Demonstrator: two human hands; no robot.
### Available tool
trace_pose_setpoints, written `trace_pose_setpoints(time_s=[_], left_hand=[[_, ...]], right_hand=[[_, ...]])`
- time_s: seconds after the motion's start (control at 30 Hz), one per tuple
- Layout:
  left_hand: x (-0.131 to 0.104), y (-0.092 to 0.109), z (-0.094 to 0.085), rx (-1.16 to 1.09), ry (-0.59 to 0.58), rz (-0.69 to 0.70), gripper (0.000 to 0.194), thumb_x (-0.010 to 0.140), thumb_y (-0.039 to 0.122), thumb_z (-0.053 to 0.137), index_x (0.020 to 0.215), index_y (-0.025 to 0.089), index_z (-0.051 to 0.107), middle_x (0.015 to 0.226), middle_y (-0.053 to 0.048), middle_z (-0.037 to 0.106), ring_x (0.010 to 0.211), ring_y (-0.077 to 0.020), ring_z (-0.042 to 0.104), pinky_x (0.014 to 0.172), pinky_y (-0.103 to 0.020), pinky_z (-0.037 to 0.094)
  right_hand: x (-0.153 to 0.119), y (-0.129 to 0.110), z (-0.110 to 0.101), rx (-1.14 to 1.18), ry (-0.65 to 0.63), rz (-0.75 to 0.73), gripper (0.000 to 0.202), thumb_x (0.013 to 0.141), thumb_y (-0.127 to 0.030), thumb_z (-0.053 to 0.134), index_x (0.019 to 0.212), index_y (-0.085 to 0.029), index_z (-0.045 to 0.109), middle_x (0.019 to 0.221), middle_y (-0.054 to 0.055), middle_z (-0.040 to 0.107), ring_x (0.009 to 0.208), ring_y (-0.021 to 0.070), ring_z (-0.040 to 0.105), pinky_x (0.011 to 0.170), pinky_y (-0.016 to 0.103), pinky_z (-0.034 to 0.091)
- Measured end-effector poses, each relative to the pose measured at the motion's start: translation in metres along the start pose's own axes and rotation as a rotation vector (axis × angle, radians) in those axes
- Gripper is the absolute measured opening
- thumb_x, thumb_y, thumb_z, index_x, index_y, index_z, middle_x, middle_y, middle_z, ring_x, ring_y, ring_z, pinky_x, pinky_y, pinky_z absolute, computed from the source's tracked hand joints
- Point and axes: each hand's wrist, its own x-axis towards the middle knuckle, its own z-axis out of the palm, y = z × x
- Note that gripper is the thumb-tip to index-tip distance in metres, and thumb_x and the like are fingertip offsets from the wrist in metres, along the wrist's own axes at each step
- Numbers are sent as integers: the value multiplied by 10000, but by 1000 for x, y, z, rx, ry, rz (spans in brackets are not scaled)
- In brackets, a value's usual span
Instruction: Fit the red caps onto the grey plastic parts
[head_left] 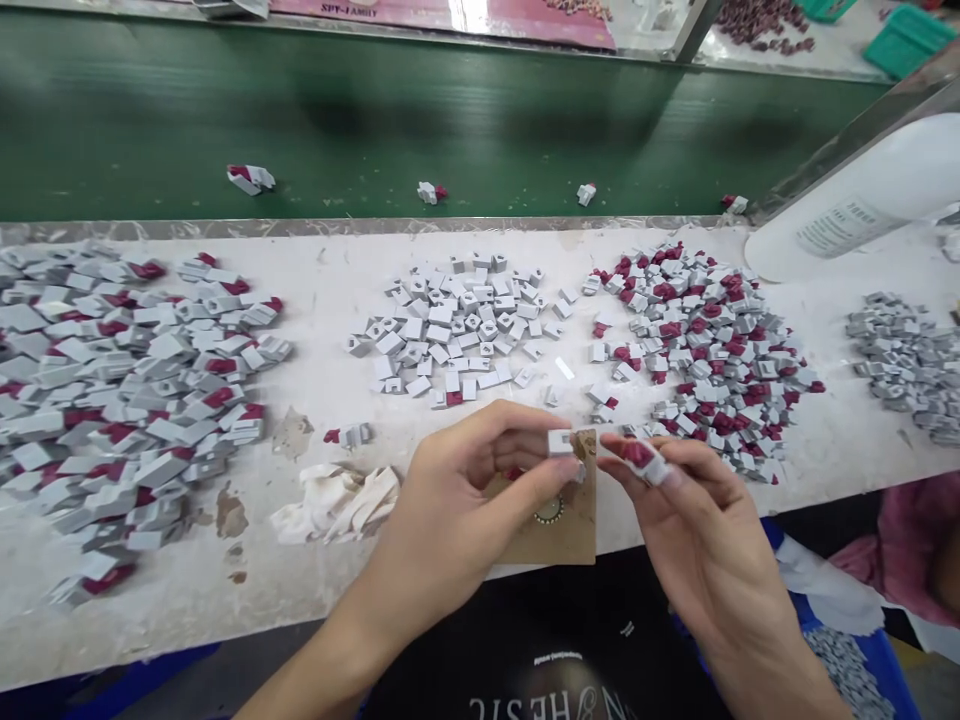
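Observation:
Between the thumb and fingers of my left hand (480, 490) is a small grey plastic block (559, 442). My right hand (697, 520) pinches a grey and dark red plastic piece (643, 458) at about the same height, a short gap to the right of the block. Both hands hover over a brown board (574, 545) at the table's front edge, and my left hand partly covers it. Beyond the hands lie a pile of plain grey blocks (457, 325) and, to its right, a pile of grey and dark red pieces (712, 340).
A large heap of grey and red parts (135, 370) fills the table's left side. A crumpled white cloth (337, 503) lies left of my hands. A white bottle (847, 200) leans at the right. Behind, a green conveyor belt (337, 110) carries several pieces.

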Motion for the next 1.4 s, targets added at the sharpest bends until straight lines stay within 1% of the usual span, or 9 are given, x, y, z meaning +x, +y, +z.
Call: trace_pose_setpoints(time_s=[0.3,0.53,0.8,0.93,1.03,1.13,1.2,1.3,1.4], left_hand=[[13,10,23,-133,6,-2,142,954,225,910,1085,264,874,1046,-16,898,990,-257,880,939,-375,753],[15,7,22,-109,15,11,145,946,254,921,1083,268,876,1049,-18,901,973,-260,880,905,-377,757],[18,5,14,-59,-16,17,79,960,266,908,1038,279,897,1042,-26,898,943,-263,873,840,-371,750],[20,6,6,-86,-52,-11,95,916,294,951,953,256,872,947,-36,883,823,-254,853,695,-349,724],[26,13,-12,-102,-67,-16,136,920,309,955,964,232,852,949,-45,883,868,-248,867,789,-349,733],[39,27,-47,54,-59,28,139,932,290,935,1023,222,855,1035,-60,889,972,-246,868,908,-366,720],[53,37,-80,213,55,78,164,915,293,935,1045,224,863,1058,-63,883,970,-236,847,894,-359,700],[82,48,-133,387,452,177,166,873,290,938,1002,221,861,1009,-60,863,943,-234,809,845,-341,661],[112,54,-178,463,765,155,95,860,208,882,915,211,804,964,-61,840,936,-242,786,822,-336,634]], right_hand=[[19,-12,10,-4,-50,34,68,947,-457,934,1002,-473,896,1117,-49,925,1121,288,885,1096,563,704],[20,-5,6,-42,-41,1,71,953,-432,930,1016,-439,898,1096,-30,924,1092,274,886,1080,518,714],[23,-11,15,-100,-23,7,129,868,-422,1016,957,-388,928,968,-21,911,929,188,862,906,291,715],[28,-15,15,-189,-75,-7,157,854,-444,1024,941,-352,931,946,21,906,885,231,864,819,329,727],[39,-20,23,-263,-157,-8,122,921,-430,971,991,-339,929,940,38,901,868,240,867,782,331,727],[74,-29,52,-476,-347,-69,127,946,-394,933,1042,-311,927,950,58,894,871,260,860,768,363,728],[113,-33,89,-671,-466,-190,176,957,-335,897,1123,-280,916,1069,81,898,969,290,854,848,426,731],[182,-26,168,-934,-445,-437,283,1021,-170,741,1279,-191,855,1302,130,859,1172,313,814,1051,505,670],[240,-6,251,-1005,-513,-472,384,1010,-30,657,1340,-127,827,1432,190,797,1367,345,728,1242,554,532]])
